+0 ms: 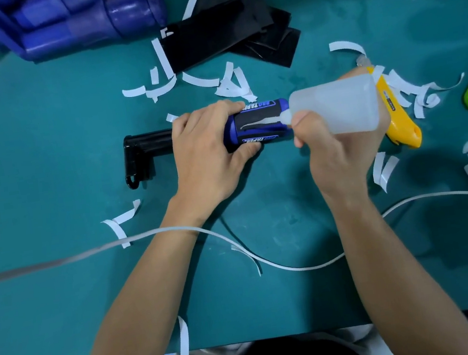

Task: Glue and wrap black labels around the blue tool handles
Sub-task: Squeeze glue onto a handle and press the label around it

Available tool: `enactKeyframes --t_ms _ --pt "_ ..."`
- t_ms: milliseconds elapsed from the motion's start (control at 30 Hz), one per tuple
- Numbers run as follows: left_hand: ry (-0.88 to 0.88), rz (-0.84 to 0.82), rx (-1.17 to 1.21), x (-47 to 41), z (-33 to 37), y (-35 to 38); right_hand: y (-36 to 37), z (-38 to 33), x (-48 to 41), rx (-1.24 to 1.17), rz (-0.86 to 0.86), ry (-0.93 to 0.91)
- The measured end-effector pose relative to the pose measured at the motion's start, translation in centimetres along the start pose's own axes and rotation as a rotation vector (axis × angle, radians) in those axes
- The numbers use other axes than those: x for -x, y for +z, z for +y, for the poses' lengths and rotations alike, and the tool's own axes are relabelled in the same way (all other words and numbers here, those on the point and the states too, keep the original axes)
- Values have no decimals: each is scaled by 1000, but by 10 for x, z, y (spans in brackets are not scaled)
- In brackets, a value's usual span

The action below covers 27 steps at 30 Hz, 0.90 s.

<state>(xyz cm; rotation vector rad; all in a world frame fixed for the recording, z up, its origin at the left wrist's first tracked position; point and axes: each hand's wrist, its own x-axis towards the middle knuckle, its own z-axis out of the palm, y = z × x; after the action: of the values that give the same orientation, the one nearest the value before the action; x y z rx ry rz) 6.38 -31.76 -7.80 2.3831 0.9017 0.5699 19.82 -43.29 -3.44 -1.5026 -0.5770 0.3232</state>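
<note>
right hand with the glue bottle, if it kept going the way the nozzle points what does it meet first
The blue tool handle: the right hand points the glue bottle nozzle leftward, tip at or almost on its dark panel. The left hand gripping the handle lies beyond.

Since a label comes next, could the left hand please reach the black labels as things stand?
Likely not yet: the left hand grips the blue handle while the right hand holds the glue bottle to it. Beyond, only loose paper strips lie before the black labels.
</note>
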Motion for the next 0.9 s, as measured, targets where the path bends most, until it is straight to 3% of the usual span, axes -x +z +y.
enactKeyframes --t_ms 900 --pt "16 22 -16 0 -2 2 5 0 8 75 -88 -146"
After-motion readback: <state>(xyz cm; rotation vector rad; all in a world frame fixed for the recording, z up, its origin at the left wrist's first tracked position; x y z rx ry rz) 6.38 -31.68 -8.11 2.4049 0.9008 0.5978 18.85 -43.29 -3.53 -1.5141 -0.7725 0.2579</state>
